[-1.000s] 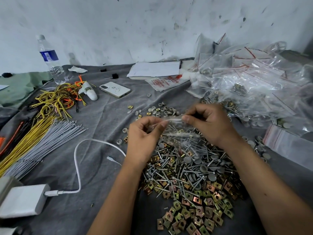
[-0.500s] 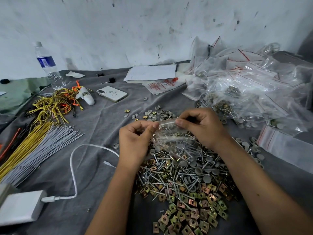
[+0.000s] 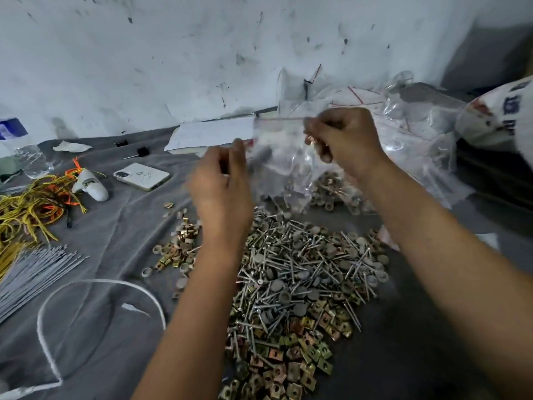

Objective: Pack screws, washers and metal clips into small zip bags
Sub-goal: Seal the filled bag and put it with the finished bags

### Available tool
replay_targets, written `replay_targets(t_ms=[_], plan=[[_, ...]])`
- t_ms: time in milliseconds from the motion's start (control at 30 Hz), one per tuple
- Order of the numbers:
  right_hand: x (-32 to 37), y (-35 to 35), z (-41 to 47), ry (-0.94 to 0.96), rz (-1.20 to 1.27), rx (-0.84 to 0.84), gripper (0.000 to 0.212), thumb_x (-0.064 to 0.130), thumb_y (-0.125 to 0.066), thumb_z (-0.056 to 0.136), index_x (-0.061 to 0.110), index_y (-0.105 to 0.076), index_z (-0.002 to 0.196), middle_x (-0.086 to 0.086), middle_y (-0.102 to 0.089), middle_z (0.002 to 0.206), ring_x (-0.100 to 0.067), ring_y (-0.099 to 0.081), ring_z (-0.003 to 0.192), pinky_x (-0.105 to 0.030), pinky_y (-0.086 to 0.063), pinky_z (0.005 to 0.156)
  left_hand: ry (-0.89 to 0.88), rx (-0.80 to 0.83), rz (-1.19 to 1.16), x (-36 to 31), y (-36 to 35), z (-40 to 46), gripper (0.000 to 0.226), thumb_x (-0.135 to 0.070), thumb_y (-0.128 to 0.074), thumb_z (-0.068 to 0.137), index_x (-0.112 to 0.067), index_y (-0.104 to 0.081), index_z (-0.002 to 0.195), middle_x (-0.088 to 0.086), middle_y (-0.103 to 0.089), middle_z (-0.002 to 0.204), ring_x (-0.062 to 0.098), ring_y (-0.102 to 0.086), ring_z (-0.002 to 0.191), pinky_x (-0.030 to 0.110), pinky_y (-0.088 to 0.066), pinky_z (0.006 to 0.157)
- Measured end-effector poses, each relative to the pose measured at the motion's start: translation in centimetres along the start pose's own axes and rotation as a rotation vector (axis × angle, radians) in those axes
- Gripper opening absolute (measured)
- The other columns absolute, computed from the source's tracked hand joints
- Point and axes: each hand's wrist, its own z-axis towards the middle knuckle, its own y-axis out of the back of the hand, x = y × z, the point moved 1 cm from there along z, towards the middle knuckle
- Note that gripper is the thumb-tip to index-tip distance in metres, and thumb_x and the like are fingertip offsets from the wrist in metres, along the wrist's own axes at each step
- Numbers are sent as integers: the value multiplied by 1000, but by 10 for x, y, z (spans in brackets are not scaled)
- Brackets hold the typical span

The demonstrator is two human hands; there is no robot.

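1. We see our right hand raised above the table, its fingers curled and pinching the top right edge of a small clear zip bag with a red line along its seal.
2. Our left hand is lifted beside the bag's lower left corner; it is blurred, so we cannot tell whether its fingers pinch the plastic or only touch it.
3. Something grey shows through the bag, perhaps a washer or a screw, but the blur keeps us from saying which.
4. Below the hands a heap of screws mixed with grey round washers lies on the grey cloth.
5. Brass-coloured square metal clips spread along the heap's near edge, and a smaller cluster of clips and white rings lies to its left.
6. A pile of filled clear bags rests behind the right hand, against the wall.
7. To the left lie a white phone, yellow and orange wires, a bundle of grey ties, a white cable and a water bottle.
8. White papers lie behind the left hand.
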Motion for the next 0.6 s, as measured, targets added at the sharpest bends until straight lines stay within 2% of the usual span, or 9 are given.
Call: replay_targets(t_ms=[67,167,200,267,333,400,433,500,600], plan=[[-4,41,25,-109,-50,-157,11,13,-76,91,3,-73,89,-14,-69,77,-18,-57,53,-29,-46,51,-47,96,63,-14,-34,-1,37,-41,-49,108,-12,-66,95,4,-67,86,22,-61,78,40,-50,68],[-22,97,20,-199,-378,-272,18,18,-79,89,4,-70,94,-12,-71,85,-19,-67,62,-32,-55,56,-51,313,191,-22,-83,-17,27,-36,-57,105,-13,-66,96,2,-68,92,17,-59,82,28,-40,65],[-27,111,9,-203,-508,-248,17,20,-80,88,5,-71,87,-11,-73,82,-22,-69,63,-35,-58,58,-35,383,209,-24,-98,-27,21,-30,-60,102,-12,-67,95,1,-68,91,17,-60,83,25,-38,62],[-34,129,-22,-247,-748,-46,19,26,-81,86,13,-73,76,-5,-73,72,-23,-71,66,-42,-62,66,-1,537,262,-26,-123,-46,12,-16,-63,95,-7,-66,88,4,-68,84,21,-62,79,26,-40,59],[-35,132,-58,-337,-910,256,27,42,-86,79,20,-73,72,4,-70,64,-19,-70,64,-36,-58,61,52,709,329,-28,-141,-63,12,-8,-61,90,-1,-70,86,17,-69,81,31,-66,80,34,-48,62],[-38,129,-88,-367,-1050,479,42,58,-88,67,21,-71,79,5,-70,70,-17,-67,70,-33,-52,62,80,827,397,-31,-156,-78,13,-4,-60,88,7,-64,82,28,-63,83,40,-66,83,48,-52,68],[-41,127,-99,-363,-1112,528,51,61,-88,63,20,-70,87,3,-70,79,-18,-65,75,-33,-53,68,85,856,414,-32,-162,-84,17,-2,-59,87,6,-58,72,29,-62,85,43,-66,87,49,-53,72],[-47,125,-111,-319,-1128,503,58,59,-89,63,17,-66,96,-1,-69,89,-20,-64,83,-34,-54,77,105,894,408,-35,-173,-89,19,-2,-59,86,3,-54,68,31,-63,90,47,-66,97,47,-54,76],[-56,129,-116,-221,-1056,418,34,39,-84,78,13,-63,84,-3,-67,83,-25,-66,83,-34,-47,70,133,931,394,-41,-183,-97,9,-7,-63,88,1,-62,85,30,-69,105,43,-67,104,41,-50,74]])
